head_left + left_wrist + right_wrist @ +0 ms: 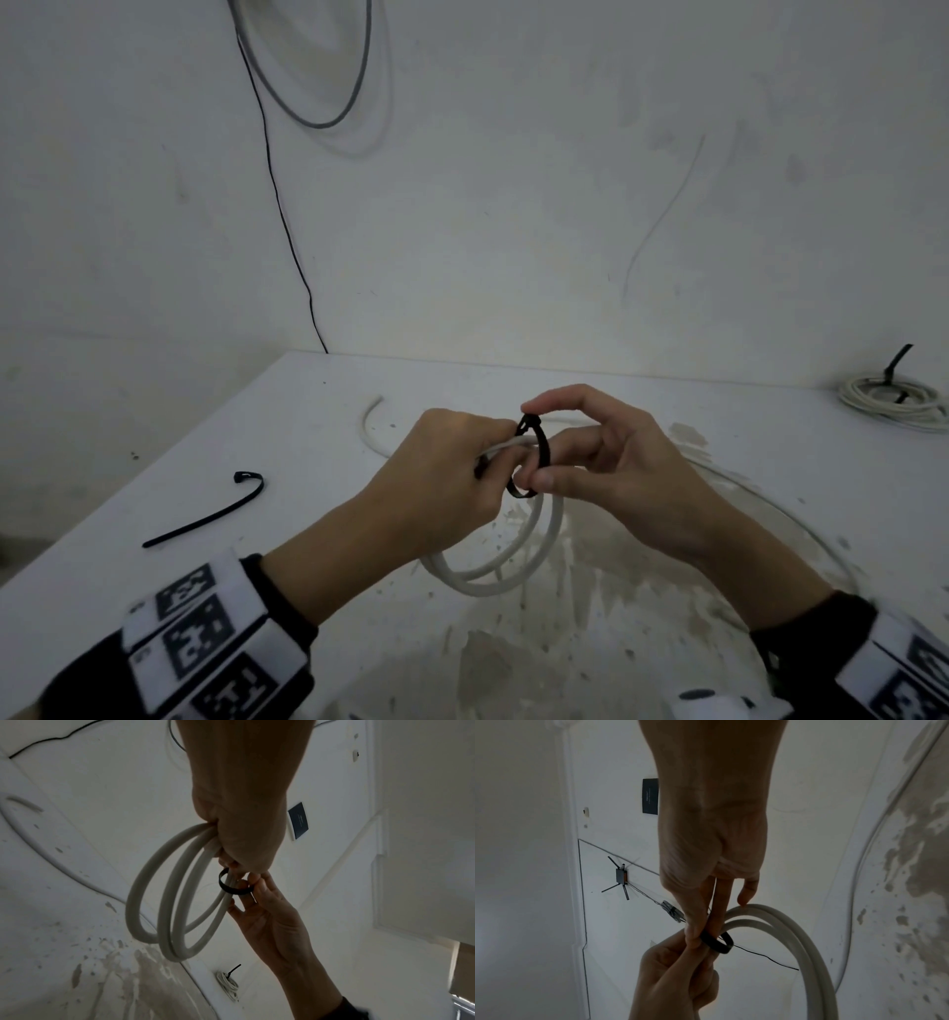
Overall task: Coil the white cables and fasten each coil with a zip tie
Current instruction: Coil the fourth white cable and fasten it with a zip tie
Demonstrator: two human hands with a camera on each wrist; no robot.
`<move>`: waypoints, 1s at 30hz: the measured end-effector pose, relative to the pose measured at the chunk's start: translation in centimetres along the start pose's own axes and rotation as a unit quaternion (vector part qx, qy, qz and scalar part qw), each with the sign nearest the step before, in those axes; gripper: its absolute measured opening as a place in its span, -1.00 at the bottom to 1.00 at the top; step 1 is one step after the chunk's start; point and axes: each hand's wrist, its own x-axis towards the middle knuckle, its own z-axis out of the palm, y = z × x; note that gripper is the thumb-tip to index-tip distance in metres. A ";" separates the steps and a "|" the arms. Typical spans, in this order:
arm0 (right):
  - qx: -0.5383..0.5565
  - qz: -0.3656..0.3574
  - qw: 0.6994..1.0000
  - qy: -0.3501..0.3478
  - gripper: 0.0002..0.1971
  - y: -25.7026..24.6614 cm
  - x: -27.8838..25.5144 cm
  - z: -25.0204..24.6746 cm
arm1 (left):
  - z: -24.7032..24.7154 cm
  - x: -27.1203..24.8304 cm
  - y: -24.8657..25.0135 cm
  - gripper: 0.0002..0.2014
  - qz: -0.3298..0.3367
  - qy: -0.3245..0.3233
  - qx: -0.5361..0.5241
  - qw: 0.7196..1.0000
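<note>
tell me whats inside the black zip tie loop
The bunched strands of the white cable coil pass through the black zip tie, with slack around them. The left hand and right hand cover part of the loop, so its closure is hidden.

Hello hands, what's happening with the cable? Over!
Left hand grips the white coil. Right hand pinches the black zip tie looped round it. Spare tie on the table, nothing in the way.

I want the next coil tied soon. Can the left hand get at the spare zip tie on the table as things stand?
Probably not yet: the spare zip tie lies unobstructed, but the left hand grips the white cable coil.
</note>
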 end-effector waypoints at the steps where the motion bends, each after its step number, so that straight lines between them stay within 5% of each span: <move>1: 0.006 -0.004 1.000 0.004 -0.62 0.0 0.0 0.0 | 0.1 0.0 0.0 -0.78 0.003 -0.002 0.003 1.000; 10: 0.009 0.002 0.999 0.035 -0.78 0.6 -0.2 0.3 | 0.3 -0.4 -0.2 -0.78 0.036 -0.022 0.031 0.999; 16: -0.237 -0.004 0.970 0.062 -0.91 -2.2 0.6 -1.6 | -0.2 -0.6 -0.6 -0.78 0.014 -0.015 -0.026 0.999; 21: -0.169 0.054 0.984 -0.027 -0.89 -2.9 0.9 -1.7 | -0.5 -0.4 0.3 -0.79 0.021 -0.061 -0.120 0.991; 30: -0.063 0.051 0.996 -0.027 -0.88 -3.8 1.0 -2.1 | -1.4 -0.4 1.1 -0.78 0.091 -0.112 -0.128 0.981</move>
